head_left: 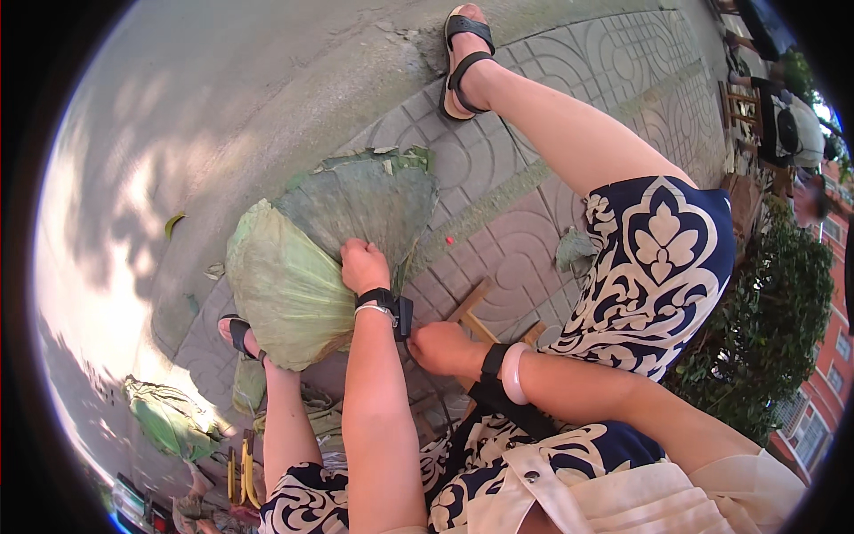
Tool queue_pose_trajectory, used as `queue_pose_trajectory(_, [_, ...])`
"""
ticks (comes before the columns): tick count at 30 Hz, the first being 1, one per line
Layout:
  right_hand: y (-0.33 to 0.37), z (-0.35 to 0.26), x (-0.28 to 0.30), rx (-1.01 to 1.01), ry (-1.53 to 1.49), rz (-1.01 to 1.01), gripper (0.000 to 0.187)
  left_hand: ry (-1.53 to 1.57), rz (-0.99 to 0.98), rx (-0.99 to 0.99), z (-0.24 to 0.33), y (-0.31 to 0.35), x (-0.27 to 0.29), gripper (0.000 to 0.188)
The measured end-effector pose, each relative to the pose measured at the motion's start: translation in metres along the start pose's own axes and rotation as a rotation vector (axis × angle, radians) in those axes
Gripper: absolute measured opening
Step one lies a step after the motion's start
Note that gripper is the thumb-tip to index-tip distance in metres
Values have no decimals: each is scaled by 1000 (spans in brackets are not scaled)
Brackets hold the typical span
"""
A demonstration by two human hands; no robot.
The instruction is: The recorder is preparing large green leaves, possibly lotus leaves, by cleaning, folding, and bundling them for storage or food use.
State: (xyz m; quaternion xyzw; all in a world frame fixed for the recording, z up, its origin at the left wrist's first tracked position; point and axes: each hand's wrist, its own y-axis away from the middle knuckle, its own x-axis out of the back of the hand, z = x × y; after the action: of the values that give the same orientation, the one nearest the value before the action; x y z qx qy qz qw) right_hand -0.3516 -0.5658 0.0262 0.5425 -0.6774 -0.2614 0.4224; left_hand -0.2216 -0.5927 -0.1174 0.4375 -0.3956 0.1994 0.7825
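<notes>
A big dried lotus leaf lies spread in front of me, with a pale green fold [289,294] at the left and a grey-green part [365,196] behind. My left hand [363,265] is closed on the leaf near its middle, where the two parts meet. Just behind the left wrist, my right hand [445,348] is curled into a fist. Whatever it may hold is hidden by the fingers. The left wrist carries a black band and a silver bracelet; the right one has a black band and a pale bangle [513,374].
More dried leaves [173,418] lie on the ground at the left. A wooden stool frame [476,311] stands below my right forearm. My sandalled feet rest apart on patterned paving [498,214]. Bushes [756,311], a brick building and people are at the right.
</notes>
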Motion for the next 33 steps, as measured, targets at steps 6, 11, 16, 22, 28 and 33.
queue_pose_trajectory(6, [-1,4,-5,43,-42,43,25,124,-57,-38,-22,-10,0,17])
queue_pose_trajectory(11, [0,-2,-2,41,-24,21,24,491,-99,144,-44,-5,21,18])
queue_pose_trajectory(16, [0,4,5,83,-43,116,26,747,-128,273,-49,22,66,11])
queue_pose_trajectory(22, [0,12,24,59,-41,187,25,1000,-109,265,-51,44,101,14])
queue_pose_trajectory(28, [-4,12,22,79,-71,201,27,1117,-76,249,-46,59,109,35])
queue_pose_trajectory(33, [-7,17,24,57,-128,336,28,1632,-23,380,-4,84,130,62])
